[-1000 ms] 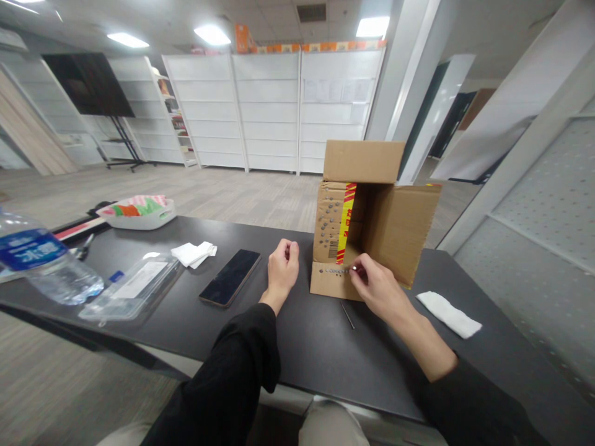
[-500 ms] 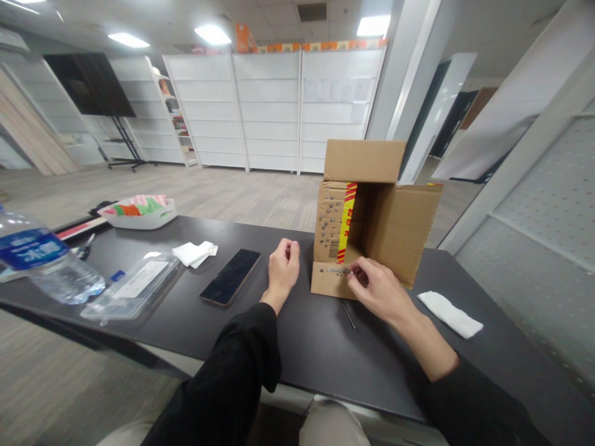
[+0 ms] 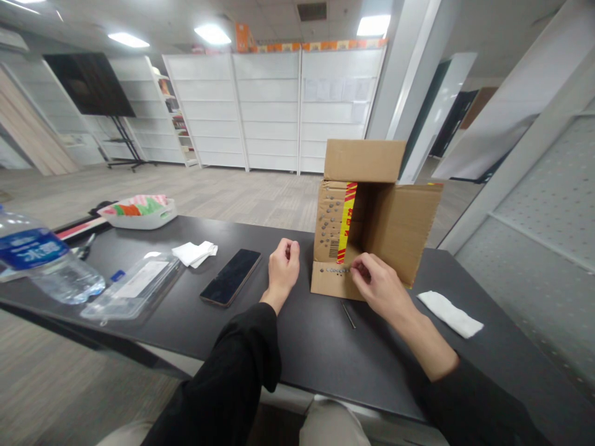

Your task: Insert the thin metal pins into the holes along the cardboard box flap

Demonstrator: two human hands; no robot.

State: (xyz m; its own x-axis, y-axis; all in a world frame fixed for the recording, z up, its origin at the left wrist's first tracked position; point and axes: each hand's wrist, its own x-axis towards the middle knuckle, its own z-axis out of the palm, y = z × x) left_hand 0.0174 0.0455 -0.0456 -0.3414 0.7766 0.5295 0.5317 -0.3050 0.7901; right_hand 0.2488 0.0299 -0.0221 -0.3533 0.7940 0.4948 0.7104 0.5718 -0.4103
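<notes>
Cardboard box: stands open on the dark table (image 3: 316,356), ahead of the person and right of centre; the box (image 3: 402,229) has its lower flap (image 3: 328,287) folded down at the front.
Grey studs: a row (image 3: 333,270) runs along the lower flap; others dot the panel above, beside the yellow-and-red tape (image 3: 346,223).
Right hand: positioned (image 3: 379,285) at the right end of the row, thumb and index fingertips close together; from where I stand, I cannot tell whether they pinch a stud.
Left hand: loosely curled (image 3: 283,266) between smartphone (image 3: 231,277) and box; contents, if any, hidden.
Thin metal rod: lies on the table (image 3: 348,314), just in front of the lower flap.
White folded cloth: rests right of the box (image 3: 449,314).
</notes>
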